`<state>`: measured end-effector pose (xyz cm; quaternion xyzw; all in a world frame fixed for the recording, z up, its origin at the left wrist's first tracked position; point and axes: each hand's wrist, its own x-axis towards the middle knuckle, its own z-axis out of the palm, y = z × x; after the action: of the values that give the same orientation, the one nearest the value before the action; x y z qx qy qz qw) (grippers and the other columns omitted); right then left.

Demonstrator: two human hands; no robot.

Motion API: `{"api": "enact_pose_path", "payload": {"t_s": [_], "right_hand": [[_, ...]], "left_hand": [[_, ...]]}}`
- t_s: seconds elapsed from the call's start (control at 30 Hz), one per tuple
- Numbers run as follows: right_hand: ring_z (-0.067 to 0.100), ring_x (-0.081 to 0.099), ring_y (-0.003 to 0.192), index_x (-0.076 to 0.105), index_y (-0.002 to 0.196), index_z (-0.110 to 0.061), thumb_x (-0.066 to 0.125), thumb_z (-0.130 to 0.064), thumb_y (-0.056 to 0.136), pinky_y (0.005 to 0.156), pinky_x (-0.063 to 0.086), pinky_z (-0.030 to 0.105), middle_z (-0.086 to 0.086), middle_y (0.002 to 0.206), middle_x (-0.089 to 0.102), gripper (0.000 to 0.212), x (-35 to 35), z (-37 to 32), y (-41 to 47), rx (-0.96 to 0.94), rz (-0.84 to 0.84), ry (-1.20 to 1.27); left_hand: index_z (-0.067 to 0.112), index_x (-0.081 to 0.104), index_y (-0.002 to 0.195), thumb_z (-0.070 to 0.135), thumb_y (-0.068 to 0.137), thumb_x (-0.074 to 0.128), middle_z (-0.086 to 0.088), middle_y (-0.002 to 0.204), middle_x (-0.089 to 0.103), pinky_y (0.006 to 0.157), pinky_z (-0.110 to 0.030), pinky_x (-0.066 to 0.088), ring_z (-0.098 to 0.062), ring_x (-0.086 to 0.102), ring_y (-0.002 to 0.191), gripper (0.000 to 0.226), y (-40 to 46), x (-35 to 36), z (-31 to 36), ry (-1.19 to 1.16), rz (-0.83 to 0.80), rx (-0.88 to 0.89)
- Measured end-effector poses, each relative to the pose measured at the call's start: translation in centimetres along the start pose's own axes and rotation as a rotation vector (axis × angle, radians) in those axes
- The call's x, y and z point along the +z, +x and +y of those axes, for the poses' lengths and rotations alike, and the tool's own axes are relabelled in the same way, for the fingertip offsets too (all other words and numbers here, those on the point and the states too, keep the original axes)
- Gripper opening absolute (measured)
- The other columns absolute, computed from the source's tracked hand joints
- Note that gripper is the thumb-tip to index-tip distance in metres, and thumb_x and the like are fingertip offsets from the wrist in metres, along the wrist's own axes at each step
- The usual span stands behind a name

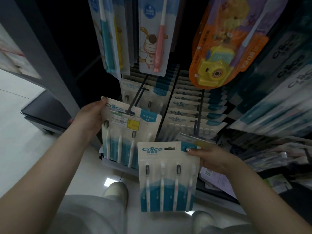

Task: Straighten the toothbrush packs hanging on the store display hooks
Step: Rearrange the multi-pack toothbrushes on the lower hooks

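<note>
The left hand (94, 114) gripped the top corner of a Cnice toothbrush pack (125, 132) hanging tilted on its display hook (135, 102). The right hand (212, 159) pinched a loose four-brush pack (167, 178) off the hook. The blister cards looked light, stiff and slick, best held by the card edges.

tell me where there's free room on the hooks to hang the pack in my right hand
The hook is bare along its rod between the pack gripped by the left hand and the packs behind. The right-hand hook is crowded with packs. The right hand holds the loose pack off any hook.
</note>
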<state>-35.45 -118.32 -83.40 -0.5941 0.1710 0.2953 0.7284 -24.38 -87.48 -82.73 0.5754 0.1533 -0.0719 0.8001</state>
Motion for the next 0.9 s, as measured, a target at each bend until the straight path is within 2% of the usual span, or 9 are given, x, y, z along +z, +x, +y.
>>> {"api": "enact_pose_path", "payload": {"t_s": [0.1, 0.23, 0.4, 0.53, 0.67, 0.8, 0.9], "right_hand": [[0.008, 0.069, 0.071, 0.063, 0.097, -0.006, 0.050, 0.004, 0.088, 0.063, 0.056, 0.019, -0.001, 0.079, 0.074, 0.020, 0.2, -0.2, -0.1, -0.017, -0.010, 0.029], [0.010, 0.069, 0.074, 0.064, 0.098, -0.005, 0.063, -0.003, 0.074, 0.064, 0.056, 0.021, 0.002, 0.083, 0.074, 0.023, 0.5, 0.0, 0.0, -0.021, -0.005, 0.013], [0.010, 0.069, 0.073, 0.064, 0.097, -0.004, 0.052, 0.004, 0.087, 0.063, 0.056, 0.020, 0.002, 0.082, 0.074, 0.018, 0.8, 0.3, 0.3, -0.011, 0.009, 0.020], [0.010, 0.069, 0.069, 0.064, 0.096, -0.004, 0.050, 0.005, 0.088, 0.062, 0.056, 0.019, 0.002, 0.079, 0.074, 0.018, 1.3, 0.4, 0.5, -0.011, 0.029, 0.038], [0.010, 0.069, 0.070, 0.065, 0.095, -0.005, 0.051, 0.004, 0.088, 0.063, 0.057, 0.020, 0.002, 0.079, 0.074, 0.018, 1.6, 0.4, 0.6, 0.006, 0.036, 0.056], [0.009, 0.069, 0.069, 0.065, 0.093, -0.005, 0.051, 0.003, 0.088, 0.061, 0.056, 0.019, 0.002, 0.079, 0.074, 0.017, 1.8, 0.3, 0.8, 0.016, 0.039, 0.062], [0.009, 0.069, 0.069, 0.065, 0.093, -0.005, 0.051, 0.004, 0.088, 0.063, 0.057, 0.019, 0.002, 0.079, 0.074, 0.018, 1.9, 0.4, 0.9, 0.006, 0.046, 0.068]], "left_hand": [[0.010, 0.061, 0.088, 0.023, 0.097, 0.047, 0.004, 0.069, 0.073, 0.068, -0.019, 0.056, -0.006, 0.068, 0.068, 0.021, 0.1, 0.1, 0.1, -0.024, 0.016, 0.032], [0.008, 0.062, 0.093, 0.024, 0.096, 0.050, 0.002, 0.073, 0.073, 0.070, -0.023, 0.057, -0.010, 0.068, 0.070, 0.021, -0.2, 0.9, -0.3, -0.032, 0.044, 0.033], [0.016, 0.063, 0.083, 0.031, 0.094, 0.054, 0.005, 0.067, 0.070, 0.052, -0.015, 0.051, -0.005, 0.066, 0.058, 0.021, -1.1, 2.7, -0.4, 0.070, 0.182, 0.107], [0.020, 0.062, 0.081, 0.033, 0.094, 0.054, 0.001, 0.079, 0.066, 0.055, -0.015, 0.051, -0.011, 0.062, 0.067, 0.020, -1.0, 3.0, -0.3, 0.168, 0.242, 0.190], [0.023, 0.063, 0.080, 0.034, 0.093, 0.055, 0.003, 0.076, 0.067, 0.058, -0.018, 0.050, -0.008, 0.063, 0.065, 0.018, -0.7, 2.5, -0.6, 0.187, 0.205, 0.173], [0.024, 0.065, 0.083, 0.028, 0.090, 0.059, 0.004, 0.077, 0.067, 0.054, -0.016, 0.048, 0.000, 0.063, 0.056, 0.010, -0.1, 1.7, -0.6, 0.309, 0.101, 0.146], [0.021, 0.064, 0.084, 0.025, 0.089, 0.062, -0.001, 0.081, 0.067, 0.062, -0.021, 0.049, -0.007, 0.064, 0.062, 0.006, 0.3, 1.6, -0.7, 0.318, 0.068, 0.120]]}}
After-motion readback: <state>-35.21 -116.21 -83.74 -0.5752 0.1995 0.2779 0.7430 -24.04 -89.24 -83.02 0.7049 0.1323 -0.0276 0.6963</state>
